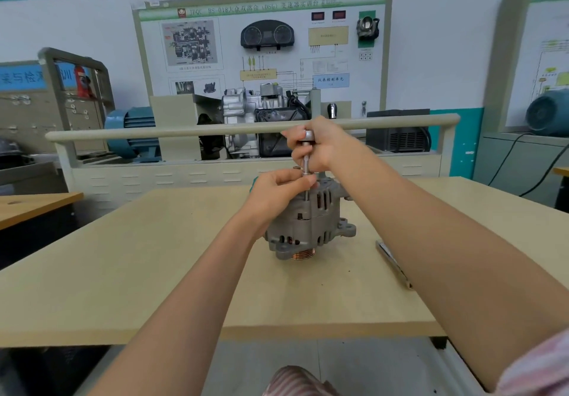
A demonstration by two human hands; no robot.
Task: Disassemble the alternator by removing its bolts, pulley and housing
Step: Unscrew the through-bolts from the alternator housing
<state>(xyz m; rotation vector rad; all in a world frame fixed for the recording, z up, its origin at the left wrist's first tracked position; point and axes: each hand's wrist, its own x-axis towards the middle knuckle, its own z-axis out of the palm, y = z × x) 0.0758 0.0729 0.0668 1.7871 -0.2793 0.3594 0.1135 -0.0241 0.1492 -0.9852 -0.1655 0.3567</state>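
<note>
A grey alternator stands on the wooden table with its copper-coloured pulley facing down. A metal socket driver stands upright on top of the housing. My right hand grips the driver's upper part and head. My left hand pinches the driver's lower shaft just above the housing. The bolt under the driver's tip is hidden by my fingers.
A flat metal tool lies on the table to the right of the alternator, partly under my right forearm. Behind the table stands a training bench with a rail, a gearbox and a display board.
</note>
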